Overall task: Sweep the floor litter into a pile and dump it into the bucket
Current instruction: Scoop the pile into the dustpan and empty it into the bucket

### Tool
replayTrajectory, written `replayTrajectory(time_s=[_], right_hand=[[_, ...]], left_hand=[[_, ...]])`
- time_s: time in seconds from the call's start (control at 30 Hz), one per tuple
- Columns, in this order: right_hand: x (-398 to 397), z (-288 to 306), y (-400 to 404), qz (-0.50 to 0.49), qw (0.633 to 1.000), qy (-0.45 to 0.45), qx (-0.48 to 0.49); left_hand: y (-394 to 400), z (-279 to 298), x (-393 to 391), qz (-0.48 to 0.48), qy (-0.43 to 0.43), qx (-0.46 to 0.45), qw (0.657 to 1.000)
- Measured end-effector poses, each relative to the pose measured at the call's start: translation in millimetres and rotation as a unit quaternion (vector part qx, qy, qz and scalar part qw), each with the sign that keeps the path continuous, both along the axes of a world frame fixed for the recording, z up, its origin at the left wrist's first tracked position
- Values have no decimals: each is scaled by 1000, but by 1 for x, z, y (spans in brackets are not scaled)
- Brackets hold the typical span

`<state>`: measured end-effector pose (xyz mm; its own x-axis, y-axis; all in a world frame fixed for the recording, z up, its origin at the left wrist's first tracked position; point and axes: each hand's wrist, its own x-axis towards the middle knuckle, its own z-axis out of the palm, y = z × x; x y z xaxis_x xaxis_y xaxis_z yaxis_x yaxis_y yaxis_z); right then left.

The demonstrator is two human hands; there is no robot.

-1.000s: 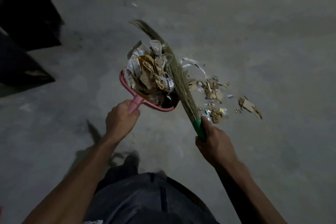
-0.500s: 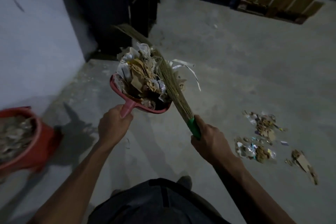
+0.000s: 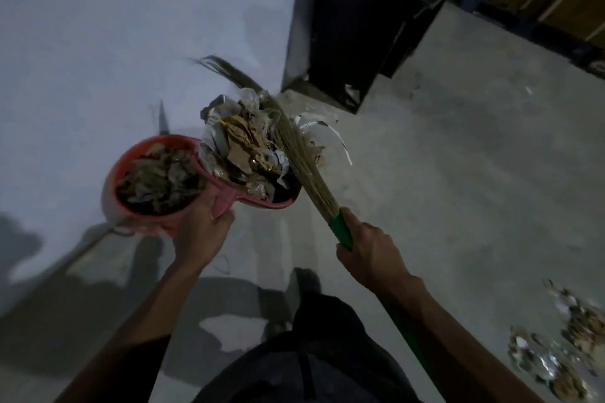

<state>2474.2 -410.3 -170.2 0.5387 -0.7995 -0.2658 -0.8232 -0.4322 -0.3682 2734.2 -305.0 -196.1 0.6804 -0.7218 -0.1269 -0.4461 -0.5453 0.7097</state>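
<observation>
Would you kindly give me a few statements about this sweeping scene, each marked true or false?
1. The left hand grips the dustpan by its handle. True.
2. The dustpan is empty. False: it is heaped with paper and cardboard scraps.
3. The right hand holds the broom at its green handle. True.
4. The bucket holds no litter. False: litter fills it nearly to the rim.
5. All the litter is off the floor. False: scraps lie on the floor at lower right.
</observation>
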Motion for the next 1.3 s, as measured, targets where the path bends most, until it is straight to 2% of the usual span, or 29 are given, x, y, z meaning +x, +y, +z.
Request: replayTrajectory(time_s=[0.27, 0.37, 0.47, 0.57, 0.73, 0.9, 1.07, 1.3], right_hand=[[140, -26, -34, 120, 992, 18, 22], [194, -42, -52, 148, 988, 36, 36], [240, -51, -68, 166, 983, 54, 63], [272, -58, -78, 170, 979, 72, 92], [316, -65, -76, 169, 967, 127, 141], [365, -80, -59, 136, 964, 156, 165], [424, -93, -22, 80, 959, 185, 201], [493, -112, 26, -20, 952, 191, 237]], left_hand=[[24, -18, 111, 117, 0, 74, 990], [20, -31, 161, 114, 22, 64, 991], [18, -42, 208, 106, 17, 99, 989], [19, -50, 245, 65, 16, 120, 991], [13, -52, 291, 68, 20, 145, 987], [20, -81, 358, 25, 65, 211, 975], [16, -109, 437, -70, 52, 293, 952], [7, -145, 508, -149, 31, 359, 921]])
